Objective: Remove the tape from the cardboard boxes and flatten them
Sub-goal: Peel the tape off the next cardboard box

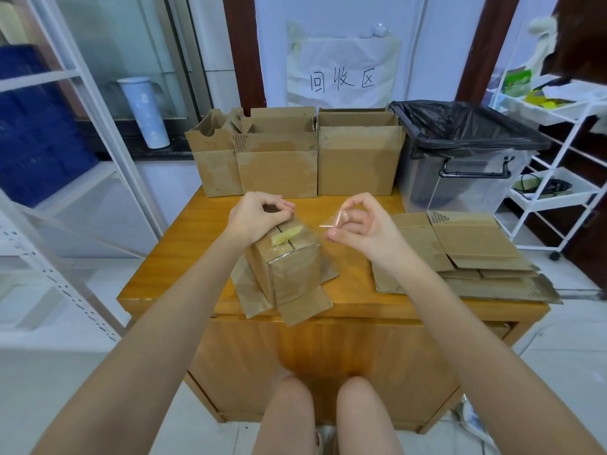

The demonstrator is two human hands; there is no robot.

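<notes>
A honey-coloured wooden table (184, 257) fills the middle of the frame, its front panel running down toward the lower centre. On its right rear corner, in the upper right, stands a clear plastic storage bin lined with a black rubbish bag (466, 152). Along the table's back edge, upper centre, three open brown cardboard boxes (358, 165) stand side by side, touching one another, flaps up. On the wall above them hangs a crumpled white paper sign with handwritten characters (341, 73). At the right of the table lies a stack of flattened brown cardboard sheets (473, 251), its lower edge reaching past the table's rim.

In the centre of the frame, near the table's front edge, sits a small brown cardboard box (292, 267) wrapped in glossy clear tape, tilted with one corner toward the camera, its bottom flaps splayed out on the table top. A yellowish strip of tape (286, 235) lies across the seam on its top face.

The left hand (254, 218) rests on the far upper edge of that box, fingers curled, thumb and forefinger pressed tip to tip at the box top; whether they grip tape there I cannot tell. The right hand (358, 224) is raised just right of the box, apart from it, its thumb and forefinger pinching a small piece of clear tape (330, 221), the other fingers loosely curled.
</notes>
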